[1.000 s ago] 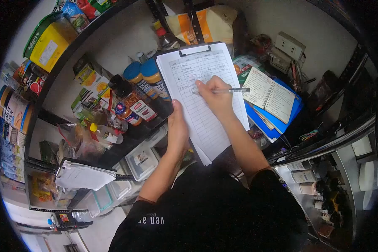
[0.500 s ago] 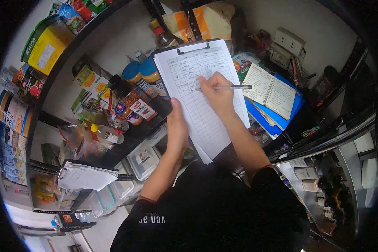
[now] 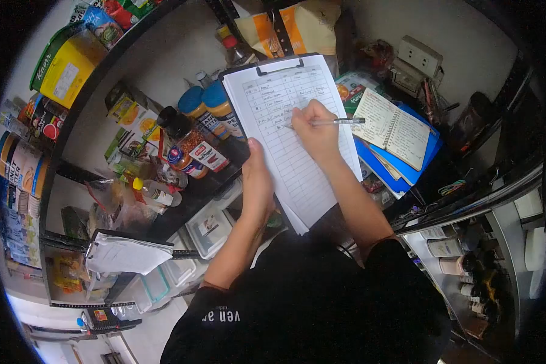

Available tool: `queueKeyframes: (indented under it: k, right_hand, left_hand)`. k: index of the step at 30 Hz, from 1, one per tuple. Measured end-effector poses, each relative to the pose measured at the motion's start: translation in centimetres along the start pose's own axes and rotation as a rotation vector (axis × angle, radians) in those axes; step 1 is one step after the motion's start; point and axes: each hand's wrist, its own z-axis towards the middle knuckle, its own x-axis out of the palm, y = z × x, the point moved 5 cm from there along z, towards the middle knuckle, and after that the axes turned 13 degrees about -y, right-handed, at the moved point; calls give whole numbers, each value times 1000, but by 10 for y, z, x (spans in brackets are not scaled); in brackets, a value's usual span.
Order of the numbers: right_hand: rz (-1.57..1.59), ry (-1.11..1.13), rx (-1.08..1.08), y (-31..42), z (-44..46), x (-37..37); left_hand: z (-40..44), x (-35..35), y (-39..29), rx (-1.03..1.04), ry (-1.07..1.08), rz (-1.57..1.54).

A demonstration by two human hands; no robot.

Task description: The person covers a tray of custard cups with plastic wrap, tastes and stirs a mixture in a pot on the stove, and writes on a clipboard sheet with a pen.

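My right hand is closed around a pen, its tip on a printed table sheet with handwritten rows in the upper part. Several sheets sit under the metal clip of a clipboard. On the clipboard's left edge, my left hand grips with the thumb on top; its other fingers are hidden beneath. To the right of the clipboard lies an open spiral notebook with handwriting, on top of a blue folder.
Jars of peanut butter, a red pepper jar and a yellow-capped bottle stand on the shelf at left. A second clipboard hangs lower left. Plastic containers sit below. A wall socket is at upper right.
The pen and my right hand have shifted slightly right along the written row. The whole view has moved a little; both hands keep their hold.
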Motion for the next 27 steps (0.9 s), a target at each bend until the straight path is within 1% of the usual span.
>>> queueKeyframes:
  k: [1,3,4,6,9,13,15,19,21,22,24,27]
  right_hand:
    - [1,0,0,-2,0,0]
    - [50,9,72,-11,-1,-1]
    - [49,9,72,-11,-1,0]
    - [-14,-7,3,-9,-1,1]
    - [83,-62,41,-7,-1,-2]
    - [85,-47,39,-1,-2,-3]
    - [39,-38,-13,3,-1,-1]
    - [38,-50,-22,7,-1,0]
    - [-79,-9,-57,2,-1,-1]
    - [-80,-12,-57,1,-2,-2]
    - [0,9,25,-3,-3,0]
    - [10,16,43,-5,-3,1]
  left_hand:
    - [0,0,0,-11,-11,10]
    - [-1,-1,-2,-21,-20,22]
    - [-2,-1,-3,-7,-14,40]
    - [-1,-1,-3,9,-11,57]
    - [1,-1,0,13,2,2]
    - [4,-3,2,-24,6,-23]
    - [3,-3,2,-33,7,-12]
    - [0,-2,-1,-38,2,-6]
    - [0,-3,1,-54,-6,-1]
    - [2,-4,3,-38,-2,3]
    - [4,-5,6,-22,4,7]
    - [5,-5,7,-42,-26,8]
